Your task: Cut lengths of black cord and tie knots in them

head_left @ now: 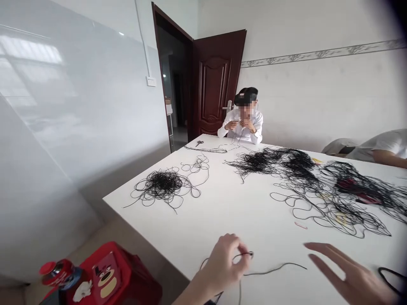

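Observation:
Near the table's front edge my left hand [227,259] pinches a thin dark cord [271,271] between thumb and fingers. A small loop or knot shows just beyond the fingertips, and one loose end trails right across the white table [203,224]. More of the cord hangs below the hand, past the lower edge of the view. To the right, my right hand [346,271] is held with fingers stretched out, apart from the cord's end, and nothing is in it. A black loop [392,281] shows beside the right wrist.
A tangled pile of black cord [163,182] lies at the left; larger heaps [299,165] spread over the right. Scissors [199,143] rest at the far corner. A co-worker [243,116] sits opposite; another person [378,148] leans at the right. A red stool [127,271] holds a bottle [60,273].

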Tool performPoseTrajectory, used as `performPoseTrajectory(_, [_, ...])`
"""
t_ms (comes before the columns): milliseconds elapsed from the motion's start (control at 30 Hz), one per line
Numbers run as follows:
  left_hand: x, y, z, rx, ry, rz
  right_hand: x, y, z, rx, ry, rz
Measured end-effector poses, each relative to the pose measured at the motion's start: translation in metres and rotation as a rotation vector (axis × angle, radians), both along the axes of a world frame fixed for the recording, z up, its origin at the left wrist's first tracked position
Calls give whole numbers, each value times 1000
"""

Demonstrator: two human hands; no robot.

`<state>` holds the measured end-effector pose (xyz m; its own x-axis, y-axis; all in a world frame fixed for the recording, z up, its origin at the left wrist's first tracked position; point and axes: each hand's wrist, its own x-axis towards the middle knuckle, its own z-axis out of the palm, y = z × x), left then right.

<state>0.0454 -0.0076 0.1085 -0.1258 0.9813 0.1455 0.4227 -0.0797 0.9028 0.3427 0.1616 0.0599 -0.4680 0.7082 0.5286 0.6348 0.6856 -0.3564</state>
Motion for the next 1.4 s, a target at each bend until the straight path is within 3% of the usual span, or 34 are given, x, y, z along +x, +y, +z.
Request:
performPoseTrajectory(100, [13,7,32,25,-92,-85,-60,-45,40,-274,9,244])
performPoseTrajectory(233, [14,13,62,70,-247,-138,-108,-75,90,-349,315,413])
performPoseTrajectory(333, [12,19,79,90,-383,-175,-122,-77,107,-326,450,407])
performPoseTrajectory(533, [19,39,103,61,-567,-312,-121,-72,124,-297,624,434])
performPoseTrajectory(767, [45,68,110,4,-613,-393,-98,-63,133,-325,772,420])
performPoseTrajectory(1033, [76,85,102,97,-531,-348,-74,-63,135,-382,832,320])
performPoseTrajectory(1167, [79,84,97,213,-321,-239,-76,-61,131,-446,877,240])
performPoseTrajectory(1300, [79,81,94,524,-45,-140,-79,-56,132,-566,911,288])
performPoseTrajectory(1400, [77,81,94,514,-55,-122,-75,-54,133,-589,884,393])
